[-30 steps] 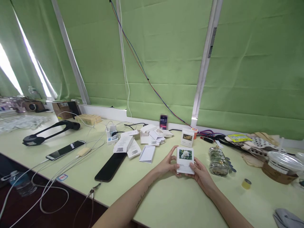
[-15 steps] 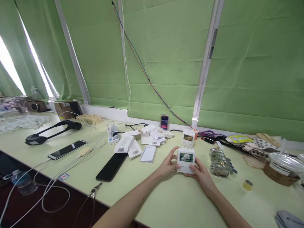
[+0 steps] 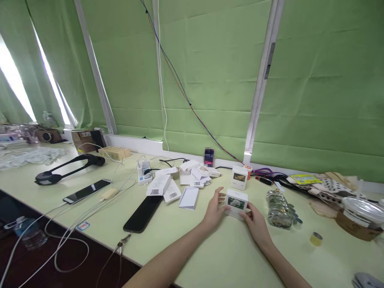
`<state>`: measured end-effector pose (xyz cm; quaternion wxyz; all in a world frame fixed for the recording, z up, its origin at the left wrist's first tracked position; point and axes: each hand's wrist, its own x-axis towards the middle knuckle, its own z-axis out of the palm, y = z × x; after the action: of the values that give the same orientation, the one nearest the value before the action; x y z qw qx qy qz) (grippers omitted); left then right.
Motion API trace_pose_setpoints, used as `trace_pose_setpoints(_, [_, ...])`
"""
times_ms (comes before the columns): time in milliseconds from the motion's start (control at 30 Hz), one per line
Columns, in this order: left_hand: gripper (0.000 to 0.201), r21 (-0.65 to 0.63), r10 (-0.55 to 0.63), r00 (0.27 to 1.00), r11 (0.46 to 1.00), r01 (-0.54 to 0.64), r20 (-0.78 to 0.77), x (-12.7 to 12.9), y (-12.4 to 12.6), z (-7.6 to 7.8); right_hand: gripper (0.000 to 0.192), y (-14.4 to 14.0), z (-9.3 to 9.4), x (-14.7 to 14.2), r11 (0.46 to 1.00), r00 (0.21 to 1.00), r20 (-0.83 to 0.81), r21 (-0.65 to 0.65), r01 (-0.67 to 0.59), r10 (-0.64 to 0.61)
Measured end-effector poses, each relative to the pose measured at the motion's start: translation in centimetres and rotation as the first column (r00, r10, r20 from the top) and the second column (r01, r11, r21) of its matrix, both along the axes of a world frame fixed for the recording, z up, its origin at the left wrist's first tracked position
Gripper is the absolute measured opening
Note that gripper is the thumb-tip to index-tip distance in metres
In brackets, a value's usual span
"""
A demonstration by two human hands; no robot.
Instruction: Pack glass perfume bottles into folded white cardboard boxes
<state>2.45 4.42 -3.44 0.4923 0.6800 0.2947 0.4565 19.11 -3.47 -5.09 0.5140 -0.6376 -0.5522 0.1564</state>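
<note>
Head view, sole camera. Pale green tabletop (image 3: 216, 256), green fabric blinds (image 3: 207, 72) behind it.

Subject: small white cardboard box with a photo of white blossom on its front (image 3: 236, 203), between the wearer's 2 bare hands, right of table centre. Front faces the wearer; top face also visible. Whether its base meets the table: cannot tell.

Left hand (image 3: 213, 210): loosely open, fingers curved and spread along the box's left side, thumb tip at the lower left edge. Right hand (image 3: 255, 225): closed on the box's right side, thumb pressed to the lower right of the front, fingers partly hidden.

Just behind: a 2nd white box, with a yellow-brown photo (image 3: 239, 178), upright. Beside its rear right edge, an orange tub with a pale lid (image 3: 248, 171).

Right of the hands: row of clear glass jars (image 3: 279, 214), small grey discs (image 3: 297, 221) alongside; nearer the wearer, 1 small yellow cylinder (image 3: 316, 239). Far right, a clear-lidded cup in a brown sleeve (image 3: 360, 222).

Left of the hands: heap of opened white cartons (image 3: 195, 172), a shallow white carton tray (image 3: 189, 198), a black phone lying flat (image 3: 141, 216).
</note>
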Motion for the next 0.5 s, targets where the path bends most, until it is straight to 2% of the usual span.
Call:
trace_pose_setpoints(133, [0.039,-0.061,-0.017,1.000,0.998,0.016,-0.012,2.1,1.8,-0.7,0.044,2.0,-0.4,0.1,0.995,0.996,0.028,0.059,0.085,-0.087])
trace_pose_setpoints(367, [0.042,-0.015,0.055,0.998,0.998,-0.055,-0.022,5.7,4.7,-0.5,0.051,6.2,-0.8,1.1,0.975,0.976,0.046,0.074,0.211,-0.215])
trace_pose_setpoints(500, [0.049,-0.040,0.097,0.995,0.994,-0.097,-0.014,7.3,5.9,-0.3,0.057,8.2,-1.2,1.6,0.960,0.959,0.062,0.056,0.275,-0.278])
